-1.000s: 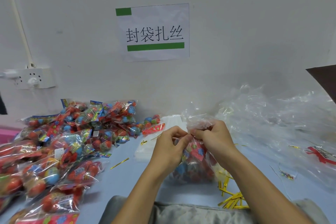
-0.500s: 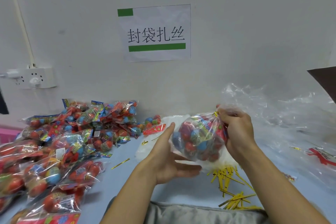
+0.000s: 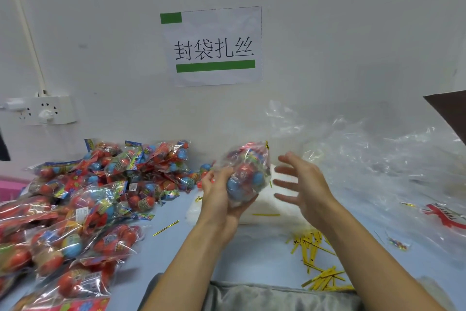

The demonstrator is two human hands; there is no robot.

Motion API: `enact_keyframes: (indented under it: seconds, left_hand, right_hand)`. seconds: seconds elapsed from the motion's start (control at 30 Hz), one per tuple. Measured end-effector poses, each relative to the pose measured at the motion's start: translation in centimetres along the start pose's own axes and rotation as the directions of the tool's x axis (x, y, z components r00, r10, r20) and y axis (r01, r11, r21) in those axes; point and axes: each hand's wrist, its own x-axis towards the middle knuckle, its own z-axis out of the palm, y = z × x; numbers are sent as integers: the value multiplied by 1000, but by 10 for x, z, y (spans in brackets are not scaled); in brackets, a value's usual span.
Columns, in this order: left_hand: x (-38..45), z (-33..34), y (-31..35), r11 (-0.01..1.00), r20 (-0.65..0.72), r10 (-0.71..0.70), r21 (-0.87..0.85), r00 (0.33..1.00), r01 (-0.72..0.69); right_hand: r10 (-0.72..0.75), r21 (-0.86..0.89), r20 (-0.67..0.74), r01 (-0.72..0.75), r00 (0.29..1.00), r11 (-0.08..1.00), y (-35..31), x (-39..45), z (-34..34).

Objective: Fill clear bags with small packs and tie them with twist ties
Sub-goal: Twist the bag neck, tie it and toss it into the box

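A filled clear bag [image 3: 245,172] of red and blue small packs is held up above the table, a gold twist tie at its neck on the upper right. My left hand [image 3: 219,194] grips it from below and the left, fingers curled round its underside. My right hand [image 3: 300,184] hovers just to the right of the bag, fingers spread and straight, holding nothing. A heap of gold twist ties [image 3: 315,255] lies on the table under my right forearm. A stack of flat clear bags [image 3: 267,207] lies behind my hands.
A big pile of filled bags and small packs [image 3: 83,204] covers the table's left side. Crumpled clear plastic [image 3: 378,159] is heaped at the right against the wall. A single loose twist tie [image 3: 166,228] lies centre-left. A wall socket [image 3: 42,110] is at the left.
One second ago both hands were pinching the bag's neck low on the table. The bag was then lifted, passed into my left hand and carried leftward; my right hand has let go and opened.
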Motion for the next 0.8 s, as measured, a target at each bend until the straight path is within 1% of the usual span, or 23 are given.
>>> enact_keyframes:
  seconds: [0.03,0.07,0.1,0.13,0.17,0.2,0.27,0.37,0.43,0.5,0.57,0.63,0.7,0.8]
  left_hand:
    - [1,0,-3,996,-25,67,57,997,-65]
    - [0,0,-7,980,-12,137,147,990,-134]
    - [-1,-1,-11,946,33,203,250,979,-204]
    - [-2,-2,-16,900,94,256,340,962,-273]
    - [-3,-3,-19,855,150,297,398,943,-332]
    - [-3,-3,-21,825,191,321,426,928,-373]
    - [-5,-1,-19,805,231,324,442,918,-395]
    - [-3,-2,-17,858,223,281,377,933,-349]
    - [0,-5,-16,900,164,247,326,955,-289]
    - [3,-6,-15,926,72,218,300,973,-229]
    - [4,-5,-13,961,14,158,226,987,-157]
    - [5,-5,-11,985,16,84,153,996,-85]
    - [5,-6,-8,991,41,25,133,999,-30]
    - [5,-8,-7,992,64,-2,128,998,-6]
  right_hand:
    - [32,5,99,-32,995,999,0,-3,4]
    - [30,-1,189,-30,982,1000,0,-7,8]
    - [4,-8,254,-2,967,1000,2,-9,12]
    - [-35,-9,278,39,960,999,6,-11,16]
    - [-74,-4,253,78,965,997,10,-10,20]
    - [-98,8,197,98,975,995,15,-10,23]
    - [-107,52,87,103,991,993,21,-6,26]
    - [-152,63,0,151,988,986,23,-3,24]
    - [-155,65,-5,155,988,986,20,-1,19]
    - [-137,80,42,133,990,988,16,0,14]
    - [-132,76,112,124,985,989,12,-2,11]
    - [-142,70,177,131,974,989,11,-5,11]
    - [-155,71,221,143,963,987,11,-8,13]
    - [-168,35,287,165,943,986,9,-11,12]
